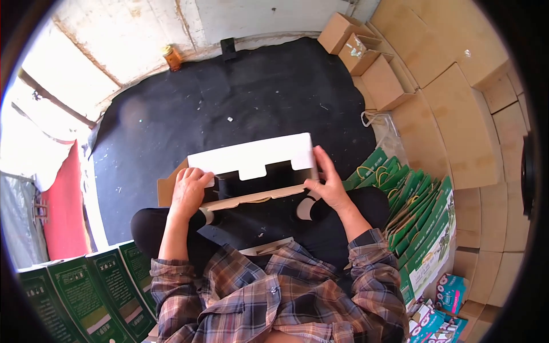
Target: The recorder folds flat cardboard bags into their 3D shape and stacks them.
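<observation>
An opened-out cardboard box, with a white panel with cut notches and brown edges, is held above the black floor sheet between my crossed legs. The dark sheet shows through its middle. At the left end my left hand grips the box, fingers curled over its top edge beside a brown end flap. Around the right end closes my right hand, thumb on the near edge and fingers on the outer side.
Several green printed boxes stand at lower left. To the right are green paper bags with twine handles, then stacked brown cartons. Small open cartons sit at the far right. An orange jar stands by the far wall.
</observation>
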The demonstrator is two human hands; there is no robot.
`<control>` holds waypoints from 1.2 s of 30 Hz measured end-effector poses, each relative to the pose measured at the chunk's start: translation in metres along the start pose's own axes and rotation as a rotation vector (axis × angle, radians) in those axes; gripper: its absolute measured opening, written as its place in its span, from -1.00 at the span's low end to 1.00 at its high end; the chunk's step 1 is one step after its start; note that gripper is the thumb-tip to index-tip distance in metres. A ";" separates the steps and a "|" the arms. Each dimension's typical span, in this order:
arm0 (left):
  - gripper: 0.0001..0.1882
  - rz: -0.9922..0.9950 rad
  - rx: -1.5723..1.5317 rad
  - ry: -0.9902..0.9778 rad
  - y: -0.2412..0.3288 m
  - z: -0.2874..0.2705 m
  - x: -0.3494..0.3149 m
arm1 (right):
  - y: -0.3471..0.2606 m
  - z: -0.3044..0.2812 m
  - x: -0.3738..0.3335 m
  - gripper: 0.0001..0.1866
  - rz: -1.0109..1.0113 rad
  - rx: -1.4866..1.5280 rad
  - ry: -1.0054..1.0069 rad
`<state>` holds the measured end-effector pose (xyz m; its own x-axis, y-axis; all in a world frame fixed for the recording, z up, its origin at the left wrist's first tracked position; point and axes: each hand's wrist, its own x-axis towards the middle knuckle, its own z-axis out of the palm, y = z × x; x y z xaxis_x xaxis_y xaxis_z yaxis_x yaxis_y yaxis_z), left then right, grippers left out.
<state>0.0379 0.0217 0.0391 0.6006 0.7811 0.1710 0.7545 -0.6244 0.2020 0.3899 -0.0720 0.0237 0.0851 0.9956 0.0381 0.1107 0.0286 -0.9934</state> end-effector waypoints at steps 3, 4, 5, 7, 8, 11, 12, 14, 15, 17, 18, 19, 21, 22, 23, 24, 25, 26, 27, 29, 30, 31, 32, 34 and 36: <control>-0.71 -0.028 0.051 -0.016 0.000 0.002 0.000 | 0.012 -0.012 0.005 -0.30 -0.046 -0.190 -0.146; -0.71 -0.018 0.046 -0.013 0.002 0.003 0.000 | 0.016 -0.016 0.006 -0.40 -0.027 -0.282 -0.166; -0.73 -0.011 0.055 -0.014 0.004 0.002 0.000 | 0.020 -0.017 0.005 -0.40 -0.026 -0.287 -0.157; -0.75 0.004 0.065 -0.012 0.006 -0.002 -0.003 | 0.024 -0.014 0.009 -0.58 0.024 -0.444 -0.121; -0.78 0.016 0.070 0.044 0.006 -0.007 -0.006 | 0.024 -0.011 0.009 -0.58 0.024 -0.446 -0.113; -0.80 -0.008 0.160 0.421 0.017 -0.032 -0.012 | 0.027 -0.006 0.008 -0.63 -0.050 -0.516 -0.105; -0.78 -0.050 0.218 0.532 0.016 -0.040 -0.019 | 0.027 -0.006 0.008 -0.63 -0.047 -0.508 -0.112; -0.71 -0.209 -0.015 0.617 0.008 -0.038 -0.031 | 0.029 -0.012 0.008 -0.61 -0.065 -0.594 -0.138; -0.63 -0.366 -0.250 0.712 0.004 -0.035 -0.037 | 0.028 -0.015 0.010 -0.61 -0.075 -0.590 -0.138; -0.51 -0.405 -0.598 0.636 -0.001 -0.027 -0.044 | 0.026 -0.012 0.008 -0.61 -0.059 -0.563 -0.141; -0.40 -0.421 -0.963 0.550 -0.002 -0.021 -0.044 | 0.024 -0.011 0.008 -0.61 -0.040 -0.569 -0.136; -0.17 -0.347 -1.109 0.391 -0.004 -0.019 -0.044 | 0.025 -0.011 0.010 -0.61 -0.043 -0.565 -0.143; 0.06 -0.239 -1.107 0.204 0.004 -0.013 -0.039 | 0.026 -0.009 0.011 -0.61 -0.040 -0.572 -0.126; 0.10 -0.191 -1.036 0.112 0.005 -0.011 -0.036 | 0.026 -0.008 0.010 -0.61 -0.039 -0.572 -0.127; 0.09 -0.155 -0.908 0.071 0.003 -0.003 -0.033 | 0.027 -0.008 0.011 -0.63 -0.040 -0.561 -0.093; 0.08 -0.118 -0.782 0.028 -0.001 0.011 -0.030 | 0.027 -0.008 0.010 -0.66 -0.040 -0.553 -0.059; -0.04 -0.190 -0.684 0.028 -0.002 0.019 -0.030 | 0.028 -0.005 0.011 -0.66 -0.043 -0.546 -0.068; -0.04 -0.199 -0.678 0.030 0.000 0.025 -0.031 | 0.028 -0.004 0.013 -0.66 -0.034 -0.536 -0.034; -0.10 -0.375 -0.699 0.099 0.009 0.031 -0.027 | 0.030 -0.004 0.013 -0.66 -0.021 -0.532 0.006; -0.23 -0.526 -0.653 0.251 0.017 0.045 -0.021 | 0.035 0.000 0.015 -0.62 -0.032 -0.556 0.021; -0.23 -0.527 -0.653 0.250 0.023 0.044 -0.017 | 0.031 0.003 0.016 -0.56 -0.039 -0.583 0.041; -0.25 -0.452 -0.453 0.282 0.029 0.042 -0.014 | 0.026 0.007 0.015 -0.56 -0.038 -0.583 0.040; -0.28 -0.374 -0.252 0.310 0.031 0.041 -0.012 | 0.021 0.012 0.013 -0.45 -0.117 -0.764 0.037; -0.33 -0.365 -0.243 0.208 0.025 0.042 -0.014 | 0.005 0.022 0.014 -0.33 -0.199 -0.943 0.033; -0.39 -0.127 0.021 0.039 0.022 0.042 -0.014 | -0.002 0.028 0.017 -0.17 -0.272 -1.116 -0.080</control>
<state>0.0570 -0.0026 0.0003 0.4890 0.8528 0.1830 0.8297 -0.5196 0.2042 0.3635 -0.0522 0.0232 -0.1343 0.9726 0.1899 0.9340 0.1882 -0.3037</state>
